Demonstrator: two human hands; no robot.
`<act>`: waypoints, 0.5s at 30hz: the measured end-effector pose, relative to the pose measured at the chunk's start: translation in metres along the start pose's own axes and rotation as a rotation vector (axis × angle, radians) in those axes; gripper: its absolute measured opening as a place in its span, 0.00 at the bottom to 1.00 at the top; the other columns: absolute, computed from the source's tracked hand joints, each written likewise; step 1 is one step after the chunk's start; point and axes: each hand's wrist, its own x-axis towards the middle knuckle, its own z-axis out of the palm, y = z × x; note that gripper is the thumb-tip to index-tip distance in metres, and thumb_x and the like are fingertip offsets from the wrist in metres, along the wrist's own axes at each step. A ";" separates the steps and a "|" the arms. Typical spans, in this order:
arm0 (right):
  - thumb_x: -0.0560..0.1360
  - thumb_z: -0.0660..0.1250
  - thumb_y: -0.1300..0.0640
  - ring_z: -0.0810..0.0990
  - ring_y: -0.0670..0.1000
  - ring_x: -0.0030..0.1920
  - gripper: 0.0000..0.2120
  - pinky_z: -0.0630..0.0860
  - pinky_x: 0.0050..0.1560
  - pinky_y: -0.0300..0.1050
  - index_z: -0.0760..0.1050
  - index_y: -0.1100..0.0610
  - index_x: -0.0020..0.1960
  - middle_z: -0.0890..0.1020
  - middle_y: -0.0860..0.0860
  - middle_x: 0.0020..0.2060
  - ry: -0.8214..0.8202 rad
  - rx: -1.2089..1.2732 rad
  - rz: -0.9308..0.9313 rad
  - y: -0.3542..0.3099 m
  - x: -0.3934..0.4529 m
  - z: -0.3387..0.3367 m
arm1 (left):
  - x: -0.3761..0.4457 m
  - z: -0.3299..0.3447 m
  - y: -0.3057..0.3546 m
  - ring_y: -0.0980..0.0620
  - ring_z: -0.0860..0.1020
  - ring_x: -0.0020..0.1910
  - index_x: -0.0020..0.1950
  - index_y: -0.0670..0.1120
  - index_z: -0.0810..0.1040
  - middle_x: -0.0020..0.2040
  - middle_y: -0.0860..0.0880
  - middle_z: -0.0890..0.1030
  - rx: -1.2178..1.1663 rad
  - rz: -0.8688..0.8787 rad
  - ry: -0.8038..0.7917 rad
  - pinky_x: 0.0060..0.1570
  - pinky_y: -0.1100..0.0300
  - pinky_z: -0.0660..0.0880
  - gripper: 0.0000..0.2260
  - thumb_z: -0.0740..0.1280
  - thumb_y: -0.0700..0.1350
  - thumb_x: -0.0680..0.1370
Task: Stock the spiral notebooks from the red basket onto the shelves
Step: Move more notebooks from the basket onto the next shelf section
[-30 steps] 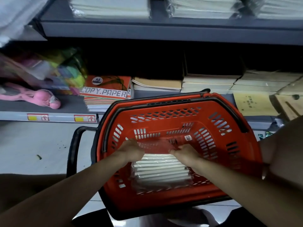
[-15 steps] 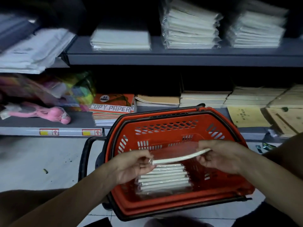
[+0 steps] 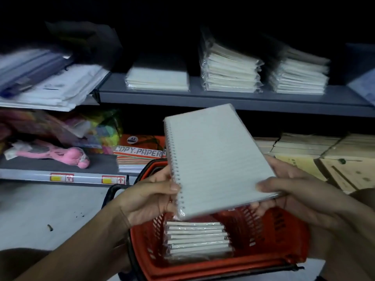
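Observation:
I hold one white spiral notebook (image 3: 215,159) in plastic wrap above the red basket (image 3: 284,236), tilted with its cover facing me and its spiral on the left. My left hand (image 3: 150,197) grips the spiral edge near the bottom. My right hand (image 3: 292,191) grips the lower right corner. A row of several wrapped notebooks (image 3: 197,240) stands on edge in the basket below. On the grey upper shelf (image 3: 223,99) lie three piles of wrapped notebooks: a low pile (image 3: 157,78), a taller pile (image 3: 230,69) and another tall pile (image 3: 300,76).
The lower shelf holds a pink toy (image 3: 54,154), bright packets (image 3: 101,131), copy paper reams (image 3: 140,153) and brown paper stacks (image 3: 308,147). Loose white envelopes and folders (image 3: 46,84) overhang the upper left shelf. The basket sits on a pale tiled floor (image 3: 40,216).
Both hands lifted one notebook out of the basket, raised it and turned its cover toward me. The view has tilted up toward the upper shelf.

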 end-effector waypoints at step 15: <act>0.73 0.66 0.71 0.84 0.61 0.40 0.26 0.83 0.37 0.50 0.74 0.54 0.68 0.84 0.63 0.56 -0.100 0.053 -0.255 -0.016 0.075 0.049 | -0.024 -0.029 0.058 0.45 0.77 0.67 0.72 0.42 0.74 0.69 0.41 0.78 -0.148 0.371 -0.009 0.68 0.50 0.73 0.18 0.64 0.42 0.82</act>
